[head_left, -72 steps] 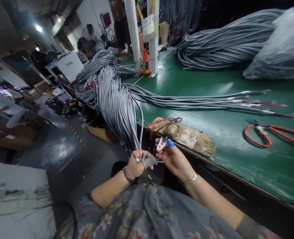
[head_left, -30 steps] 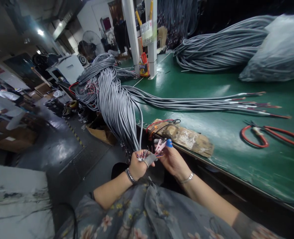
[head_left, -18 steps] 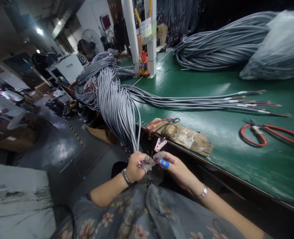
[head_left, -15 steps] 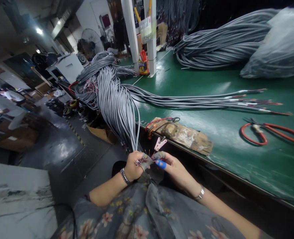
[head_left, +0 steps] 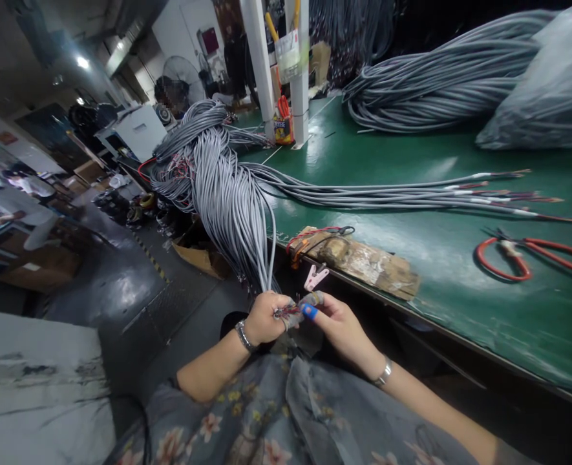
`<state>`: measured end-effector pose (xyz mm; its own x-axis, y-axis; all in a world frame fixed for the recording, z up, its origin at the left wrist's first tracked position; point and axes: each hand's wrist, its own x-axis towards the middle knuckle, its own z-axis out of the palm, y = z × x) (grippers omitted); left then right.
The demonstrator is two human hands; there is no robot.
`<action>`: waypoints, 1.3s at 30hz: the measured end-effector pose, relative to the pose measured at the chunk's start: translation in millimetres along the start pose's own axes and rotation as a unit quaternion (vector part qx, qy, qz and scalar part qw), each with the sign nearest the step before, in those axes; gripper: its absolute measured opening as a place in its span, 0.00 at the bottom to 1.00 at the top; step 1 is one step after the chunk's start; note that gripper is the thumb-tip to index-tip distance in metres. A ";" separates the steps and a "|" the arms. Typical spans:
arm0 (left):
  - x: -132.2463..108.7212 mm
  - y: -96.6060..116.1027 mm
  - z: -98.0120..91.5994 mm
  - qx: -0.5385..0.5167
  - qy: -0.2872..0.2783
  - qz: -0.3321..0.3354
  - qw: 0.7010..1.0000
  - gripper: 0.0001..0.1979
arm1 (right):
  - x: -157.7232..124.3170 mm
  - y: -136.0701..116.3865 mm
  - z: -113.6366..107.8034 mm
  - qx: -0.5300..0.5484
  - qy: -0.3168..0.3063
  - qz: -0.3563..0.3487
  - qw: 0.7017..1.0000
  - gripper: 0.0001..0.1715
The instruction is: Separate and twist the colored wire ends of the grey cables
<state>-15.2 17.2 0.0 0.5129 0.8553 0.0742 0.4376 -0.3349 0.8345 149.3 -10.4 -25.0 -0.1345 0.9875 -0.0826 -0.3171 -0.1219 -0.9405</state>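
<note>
My left hand (head_left: 265,317) is closed around the end of a grey cable (head_left: 271,255) that hangs off the table edge, its thin coloured wires (head_left: 286,310) fanned out from the fist. My right hand (head_left: 337,321), with a blue cap on one fingertip and grey tape on another, pinches those wires right beside the left fist. Small pink snips (head_left: 315,277) stick up just above the right fingers; I cannot tell whether the hand holds them.
A thick bundle of grey cables (head_left: 227,194) drapes over the green table (head_left: 412,239). Stripped cable ends (head_left: 508,194) lie across it. Also there: a worn wooden block (head_left: 363,261), red-handled scissors (head_left: 508,258), more cable coils (head_left: 435,77), a plastic bag (head_left: 547,90). Other people work at far left.
My right hand dropped from raised beside the block to meet the left fist, fingertips now pinching the wires. The left hand stays closed on the cable end.
</note>
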 end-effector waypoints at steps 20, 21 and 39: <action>15.7 4.3 7.7 -0.276 0.047 -0.138 0.950 0.22 | 38.7 11.9 -16.5 0.189 0.010 0.064 0.980 0.29; 16.9 4.0 8.4 -0.280 0.045 -0.139 0.949 0.22 | 40.3 9.1 -14.4 0.195 0.012 0.062 0.979 0.29; 21.3 14.4 6.5 -0.249 0.024 -0.154 0.956 0.21 | 37.7 -1.4 -4.8 0.237 0.061 0.038 0.969 0.26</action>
<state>6.9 28.0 10.0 0.3770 0.9040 -0.2017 0.1497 0.1554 0.9764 149.2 27.5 -28.4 -0.0712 0.9747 -0.2121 -0.7105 -0.1988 -0.6751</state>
